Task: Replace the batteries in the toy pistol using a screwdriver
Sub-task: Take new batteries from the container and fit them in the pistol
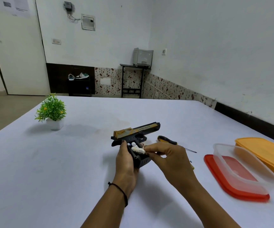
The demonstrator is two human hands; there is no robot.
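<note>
A black toy pistol with a gold slide is held above the middle of the table, barrel pointing right. My left hand grips its handle from the left side. The battery compartment in the grip is uncovered, and white batteries show inside it. My right hand pinches the end of one white battery at the compartment with thumb and fingers. A screwdriver with a black and yellow handle lies on the table just behind my right hand.
A clear plastic box sits on a red lid at the right, with an orange container behind it. A small potted plant stands at the far left. A white cloth covers the table.
</note>
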